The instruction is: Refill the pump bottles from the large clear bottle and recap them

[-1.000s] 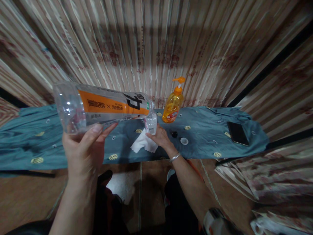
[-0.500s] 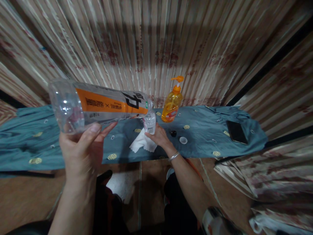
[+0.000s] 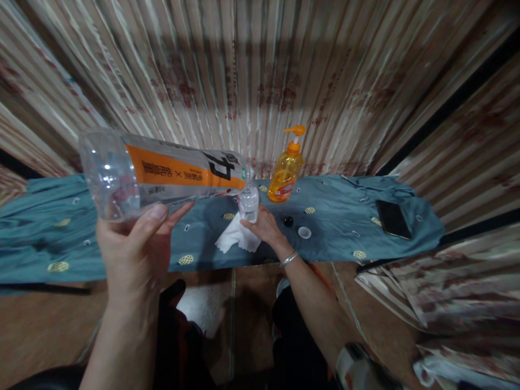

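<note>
A large clear plastic bottle (image 3: pixel 174 168) with an orange and grey label lies almost level in my left hand (image 3: pixel 136 244). My left thumb and fingers grip it near its base, and its neck points right. Just under that neck stands a smaller clear bottle (image 3: pixel 248 203), with my right hand (image 3: pixel 264 225) wrapped around its side. The mouths of the two bottles meet or nearly meet; I cannot tell whether they touch. A white cloth (image 3: pixel 238 235) lies crumpled below the small bottle. No stream of liquid can be made out.
An orange pump bottle (image 3: pixel 284 176) stands behind my right hand. On the teal cloth-covered table (image 3: pixel 333 238) lie a small black cap (image 3: pixel 288 221), a white cap (image 3: pixel 304 232) and a dark phone (image 3: pixel 393 219). A pleated curtain (image 3: pixel 252 81) hangs behind.
The large bottle's base has shifted very slightly left in my left hand's grip. My right hand and the small bottle stay where they were.
</note>
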The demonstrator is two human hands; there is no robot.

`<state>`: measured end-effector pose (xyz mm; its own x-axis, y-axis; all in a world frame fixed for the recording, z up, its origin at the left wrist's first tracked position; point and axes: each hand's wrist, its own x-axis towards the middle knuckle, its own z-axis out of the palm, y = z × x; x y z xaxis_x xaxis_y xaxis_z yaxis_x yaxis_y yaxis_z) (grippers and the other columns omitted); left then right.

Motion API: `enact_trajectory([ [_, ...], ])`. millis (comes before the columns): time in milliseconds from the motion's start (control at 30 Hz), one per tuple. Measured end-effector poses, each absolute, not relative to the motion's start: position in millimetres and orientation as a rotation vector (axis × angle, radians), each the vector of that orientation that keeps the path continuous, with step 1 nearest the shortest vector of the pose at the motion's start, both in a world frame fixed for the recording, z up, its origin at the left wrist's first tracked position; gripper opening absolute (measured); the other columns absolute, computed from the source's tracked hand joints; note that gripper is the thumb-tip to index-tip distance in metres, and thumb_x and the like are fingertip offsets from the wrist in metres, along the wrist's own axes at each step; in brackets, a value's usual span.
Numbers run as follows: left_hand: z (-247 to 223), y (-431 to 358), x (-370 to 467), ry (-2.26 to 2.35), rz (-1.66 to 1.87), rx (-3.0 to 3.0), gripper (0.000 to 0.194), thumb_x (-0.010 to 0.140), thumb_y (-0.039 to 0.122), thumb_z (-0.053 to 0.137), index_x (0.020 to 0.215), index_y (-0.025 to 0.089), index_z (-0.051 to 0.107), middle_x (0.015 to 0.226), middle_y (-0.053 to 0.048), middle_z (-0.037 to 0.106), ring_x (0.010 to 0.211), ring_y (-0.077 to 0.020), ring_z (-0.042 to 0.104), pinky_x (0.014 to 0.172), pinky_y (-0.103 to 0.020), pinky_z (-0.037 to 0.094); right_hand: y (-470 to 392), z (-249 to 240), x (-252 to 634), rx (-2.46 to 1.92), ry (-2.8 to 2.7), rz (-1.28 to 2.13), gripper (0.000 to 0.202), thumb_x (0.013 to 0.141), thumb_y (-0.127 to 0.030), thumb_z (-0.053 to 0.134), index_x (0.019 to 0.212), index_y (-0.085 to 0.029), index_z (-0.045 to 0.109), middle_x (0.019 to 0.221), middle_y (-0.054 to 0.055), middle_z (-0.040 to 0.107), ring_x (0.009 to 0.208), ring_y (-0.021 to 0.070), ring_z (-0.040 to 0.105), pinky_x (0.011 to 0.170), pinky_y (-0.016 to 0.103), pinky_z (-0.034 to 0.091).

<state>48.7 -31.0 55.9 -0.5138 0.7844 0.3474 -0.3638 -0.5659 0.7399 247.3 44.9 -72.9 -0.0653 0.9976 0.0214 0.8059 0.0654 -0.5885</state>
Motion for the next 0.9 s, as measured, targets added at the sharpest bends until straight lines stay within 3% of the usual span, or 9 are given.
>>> enact_trajectory([
  [100,54.3,-30.0,47.8,0.796,2.106,0.940,0.049,0.042,0.004,0.084,0.084,0.026,0.074,0.065,0.010,0.071,0.068,-0.0161,0.073,0.069,-0.051,0.076,45.9,-75.8,248.5,-1.758,-1.933,0.601,0.050,0.096,-0.032,0.084,0.136,-0.012,0.062,0.135,0.021,0.079,0.130,0.0323,0.076,0.103,0.032,0.055],
  [467,47.8,-29.5,42.8,0.840,2.124,1.022,0.047,0.045,0.010,0.092,0.086,0.025,0.074,0.073,0.008,0.070,0.065,-0.0129,0.068,0.071,-0.054,0.076,46.2,-76.3,247.7,-1.769,-1.936,0.600,0.053,0.097,-0.034,0.083,0.138,-0.010,0.061,0.139,0.023,0.077,0.131,0.0330,0.075,0.106,0.033,0.055],
  [733,51.4,-30.7,44.2,0.807,2.126,0.975,0.057,0.042,0.006,0.091,0.091,0.029,0.072,0.062,0.012,0.062,0.069,-0.0182,0.074,0.071,-0.055,0.076,46.5,-76.8,246.2,-1.792,-1.934,0.591,0.051,0.097,-0.032,0.083,0.137,-0.011,0.061,0.140,0.022,0.076,0.132,0.0323,0.074,0.107,0.033,0.054],
  [900,55.0,-29.9,45.2,0.851,2.107,0.959,0.054,0.040,0.006,0.088,0.088,0.027,0.076,0.065,0.012,0.068,0.057,-0.0110,0.067,0.070,-0.054,0.075,46.6,-76.7,246.8,-1.778,-1.945,0.571,0.050,0.097,-0.033,0.083,0.137,-0.012,0.061,0.138,0.021,0.077,0.130,0.0317,0.075,0.106,0.033,0.054],
])
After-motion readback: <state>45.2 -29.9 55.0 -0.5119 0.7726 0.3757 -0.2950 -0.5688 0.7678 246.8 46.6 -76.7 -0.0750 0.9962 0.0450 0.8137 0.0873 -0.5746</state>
